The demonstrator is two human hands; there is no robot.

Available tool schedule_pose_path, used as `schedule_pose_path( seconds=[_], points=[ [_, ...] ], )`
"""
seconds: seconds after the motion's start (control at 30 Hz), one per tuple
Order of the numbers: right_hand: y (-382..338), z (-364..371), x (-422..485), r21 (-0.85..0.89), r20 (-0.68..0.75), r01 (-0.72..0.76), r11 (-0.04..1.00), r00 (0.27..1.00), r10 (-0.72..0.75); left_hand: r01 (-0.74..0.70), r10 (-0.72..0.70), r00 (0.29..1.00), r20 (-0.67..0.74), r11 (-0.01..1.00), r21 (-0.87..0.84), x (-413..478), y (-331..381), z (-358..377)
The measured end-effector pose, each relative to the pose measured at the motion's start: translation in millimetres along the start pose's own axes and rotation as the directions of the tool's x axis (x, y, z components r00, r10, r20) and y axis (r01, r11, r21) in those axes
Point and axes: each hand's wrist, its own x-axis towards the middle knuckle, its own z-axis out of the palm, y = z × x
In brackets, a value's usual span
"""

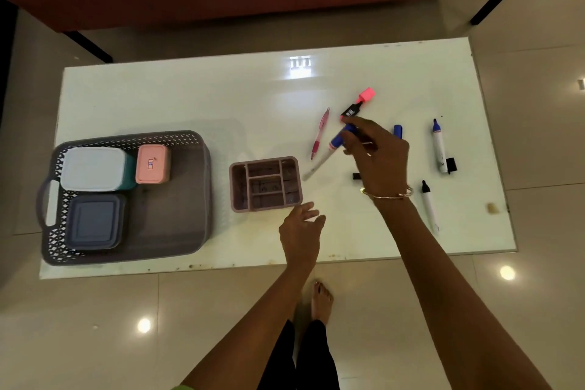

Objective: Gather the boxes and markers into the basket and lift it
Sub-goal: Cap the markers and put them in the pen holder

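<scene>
Our right hand point(376, 155) was closed around a small bunch of markers: a blue-capped white marker point(335, 144) and a black highlighter with a pink cap point(357, 106) stuck out beyond the fingers, lifted off the white glossy desk point(190, 98). Our left hand point(300, 231) hovered open and empty, fingers loosely spread, just beside the near right corner of the mauve compartmented plastic organiser point(264, 184).

Left on the desk were a pink pen point(319, 133) to the left of the right hand, and two white markers point(440, 149) point(430, 206) to its right; a blue cap point(398, 131) showed behind the knuckles.

Far left sat the grey perforated plastic basket point(183, 199), holding a pale blue lidded box point(93, 168), a small pink box point(152, 164) and a dark blue square box point(95, 220).

We judged the markers light, stiff and smooth, apt to slip from a bunch, so best pinched mid-barrel. The basket looked light but slightly flexible; its end handle point(47, 203) seemed the place to grip.
</scene>
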Motion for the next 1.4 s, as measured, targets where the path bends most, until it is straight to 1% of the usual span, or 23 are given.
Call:
schedule_pose_path(
  seconds=[0.07, 0.1, 0.2, 0.27, 0.37, 0.5, 0.57, 0.63, 0.67, 0.7, 0.77, 0.8, 0.83, 0.9, 1.0, 1.07, 1.13, 1.17, 1.23, 1.3, 1.33, 1.4],
  points=[
    [-8, 18, 5, -0.052, 0.042, 0.144, 0.988, 0.989, -0.142, 0.006, -0.007, 1.000, 0.016, 0.997, 0.076, -3, -6, -5],
    [-9, 27, 6, -0.077, 0.079, 0.193, 0.978, 0.979, -0.187, 0.000, -0.002, 1.000, 0.020, 0.994, 0.107, -4, -8, -6],
    [-2, 54, 6, -0.163, 0.232, 0.284, 0.945, 0.942, -0.243, -0.017, 0.013, 1.000, 0.028, 0.987, 0.157, -8, -12, -9],
    [8, 69, 3, -0.214, 0.354, 0.324, 0.922, 0.905, -0.235, -0.027, 0.021, 0.999, 0.033, 0.984, 0.174, -8, -14, -11],
    [21, 84, 0, -0.282, 0.477, 0.312, 0.907, 0.866, -0.149, -0.047, 0.046, 0.999, 0.011, 0.986, 0.162, -7, -14, -18],
    [25, 87, 3, -0.343, 0.499, 0.279, 0.897, 0.863, -0.077, -0.114, 0.125, 0.989, -0.074, 0.983, 0.142, -1, -3, -37],
    [21, 83, 5, -0.341, 0.510, 0.262, 0.903, 0.859, -0.057, -0.145, 0.162, 0.981, -0.111, 0.978, 0.149, 5, 2, -45],
    [18, 73, 5, -0.309, 0.482, 0.254, 0.916, 0.872, -0.079, -0.162, 0.182, 0.977, -0.112, 0.973, 0.167, 8, 5, -48],
    [20, 64, 5, -0.289, 0.440, 0.243, 0.926, 0.893, -0.097, -0.170, 0.189, 0.977, -0.098, 0.970, 0.174, 8, 6, -46],
    [24, 53, 4, -0.265, 0.381, 0.202, 0.943, 0.920, -0.090, -0.176, 0.192, 0.978, -0.076, 0.968, 0.178, 7, 6, -43],
    [41, 23, -1, -0.248, 0.250, 0.052, 0.967, 0.968, 0.011, -0.200, 0.206, 0.978, -0.024, 0.967, 0.159, 2, 8, -33],
    [52, 5, -5, -0.271, 0.196, -0.021, 0.962, 0.978, 0.077, -0.212, 0.214, 0.977, 0.001, 0.966, 0.146, -1, 9, -24],
    [65, -12, -11, -0.306, 0.158, -0.079, 0.949, 0.978, 0.133, -0.220, 0.219, 0.975, 0.022, 0.966, 0.134, -3, 10, -15],
    [92, -43, -26, -0.389, 0.125, -0.153, 0.908, 0.968, 0.217, -0.228, 0.223, 0.973, 0.053, 0.966, 0.121, -4, 12, 6],
    [126, -70, -46, -0.497, 0.116, -0.208, 0.842, 0.946, 0.302, -0.262, 0.243, 0.962, 0.122, 0.950, 0.170, 3, 17, 42],
    [145, -73, -54, -0.538, 0.134, -0.205, 0.818, 0.937, 0.323, -0.335, 0.297, 0.938, 0.179, 0.910, 0.245, 13, 20, 63],
    [160, -70, -58, -0.576, 0.153, -0.196, 0.794, 0.928, 0.340, -0.446, 0.386, 0.893, 0.232, 0.826, 0.344, 29, 20, 84],
    [166, -67, -59, -0.587, 0.160, -0.194, 0.786, 0.924, 0.348, -0.502, 0.428, 0.864, 0.265, 0.766, 0.401, 38, 20, 94],
    [173, -59, -60, -0.602, 0.176, -0.184, 0.777, 0.919, 0.354, -0.592, 0.488, 0.804, 0.339, 0.608, 0.529, 56, 20, 109],
    [179, -53, -60, -0.609, 0.175, -0.178, 0.773, 0.920, 0.350, -0.641, 0.518, 0.755, 0.402, 0.454, 0.619, 72, 19, 120],
    [181, -51, -61, -0.614, 0.172, -0.168, 0.771, 0.925, 0.339, -0.649, 0.522, 0.743, 0.420, 0.404, 0.645, 78, 19, 124],
    [183, -49, -61, -0.622, 0.159, -0.154, 0.768, 0.935, 0.316, -0.646, 0.512, 0.741, 0.434, 0.369, 0.669, 86, 18, 125]
  ],
)
